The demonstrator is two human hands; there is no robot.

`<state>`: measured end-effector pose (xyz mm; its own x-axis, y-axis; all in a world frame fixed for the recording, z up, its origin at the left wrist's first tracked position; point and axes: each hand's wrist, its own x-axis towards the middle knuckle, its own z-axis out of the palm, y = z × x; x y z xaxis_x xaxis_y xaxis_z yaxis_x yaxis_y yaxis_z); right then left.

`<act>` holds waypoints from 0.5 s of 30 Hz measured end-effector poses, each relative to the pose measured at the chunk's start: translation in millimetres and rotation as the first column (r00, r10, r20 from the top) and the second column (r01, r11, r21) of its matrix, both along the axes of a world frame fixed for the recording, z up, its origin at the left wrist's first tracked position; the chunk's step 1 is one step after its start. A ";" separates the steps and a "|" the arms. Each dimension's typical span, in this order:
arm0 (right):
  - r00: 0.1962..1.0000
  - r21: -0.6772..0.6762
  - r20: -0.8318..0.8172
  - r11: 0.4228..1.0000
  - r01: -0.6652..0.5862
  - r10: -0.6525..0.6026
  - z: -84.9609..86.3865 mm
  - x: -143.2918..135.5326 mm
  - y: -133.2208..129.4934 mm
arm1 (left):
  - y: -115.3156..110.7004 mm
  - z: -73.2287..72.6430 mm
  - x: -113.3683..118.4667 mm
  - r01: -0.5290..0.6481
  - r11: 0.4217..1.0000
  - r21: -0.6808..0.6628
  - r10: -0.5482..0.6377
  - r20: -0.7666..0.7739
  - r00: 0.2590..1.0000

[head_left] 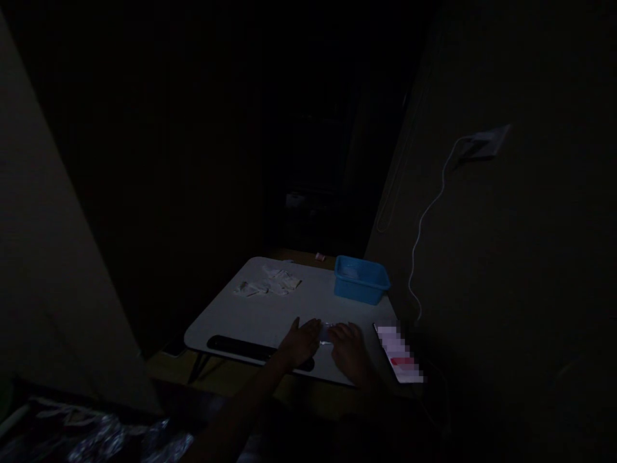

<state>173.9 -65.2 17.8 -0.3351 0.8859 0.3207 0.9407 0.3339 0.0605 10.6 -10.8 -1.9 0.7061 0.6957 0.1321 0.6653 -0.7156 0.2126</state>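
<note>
The room is very dark, so fine detail is lost. A small, shiny, clear plastic packet (326,333) lies between my hands near the front edge of the white folding table (241,318). At its left side is my left hand (301,342), thumb raised and fingertips closed at the packet's edge. My right hand (349,348) curls its fingers over the opposite edge. What the packet contains, if anything, cannot be made out. Crumpled white cloth or gloves (274,283) are spread at the table's far left.
A blue plastic basket (359,289) with something pale inside stands at the back right. A lit phone (398,354) lies right of my right hand. A white cable (420,231) hangs from a wall socket (484,143). A black slot strip (241,347) runs along the table's front.
</note>
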 end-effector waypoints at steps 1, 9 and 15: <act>1.000 0.009 -0.004 1.000 0.019 -0.019 -0.5 -0.5 -0.2 | -0.1 0.7 0.0 -0.001 1.000 -0.008 0.001 0.004 1.000; 0.990 0.033 -0.135 0.998 0.051 -0.046 -1.7 -0.1 2.4 | -2.1 5.8 -3.8 0.006 0.999 -0.043 0.000 0.142 0.990; 0.973 0.044 -0.230 0.999 -0.014 0.024 -6.7 1.8 4.4 | 1.7 1.6 -6.7 0.073 0.987 0.146 -0.108 0.249 0.962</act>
